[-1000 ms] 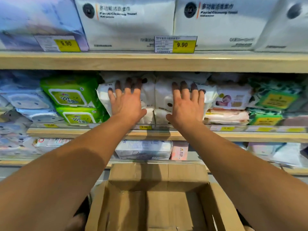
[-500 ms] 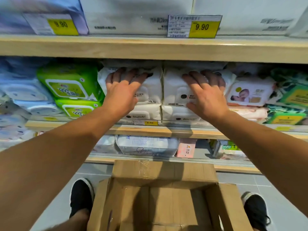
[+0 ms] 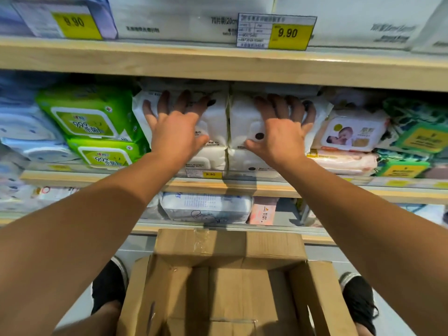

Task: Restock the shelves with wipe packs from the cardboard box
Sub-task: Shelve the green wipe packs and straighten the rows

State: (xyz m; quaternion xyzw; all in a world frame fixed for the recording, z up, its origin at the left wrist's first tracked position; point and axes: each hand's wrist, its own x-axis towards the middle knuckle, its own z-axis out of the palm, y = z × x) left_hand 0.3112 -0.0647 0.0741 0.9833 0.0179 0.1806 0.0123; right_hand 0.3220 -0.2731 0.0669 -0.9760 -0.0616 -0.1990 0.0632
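Two stacks of white wipe packs stand side by side on the middle shelf (image 3: 242,186). My left hand (image 3: 174,127) lies flat, fingers spread, against the front of the upper left white pack (image 3: 215,117). My right hand (image 3: 278,132) presses the same way on the upper right white pack (image 3: 242,120). Neither hand grips anything. Below them sit two more white packs (image 3: 208,161). The cardboard box (image 3: 228,243) stands open on the floor under my arms, and only its bare brown bottom shows inside.
Green wipe packs (image 3: 89,120) flank the white ones on the left, a baby-picture pack (image 3: 351,134) and green-yellow packs (image 3: 419,139) on the right. Large white packs and a 9.90 price tag (image 3: 276,31) fill the upper shelf. A lower shelf holds blue-white packs (image 3: 206,207). My shoes (image 3: 358,301) flank the box.
Both hands stay pressed on the upper white packs, with the fingers spread wider. The view has tilted down, bringing the floor and my shoes into sight.
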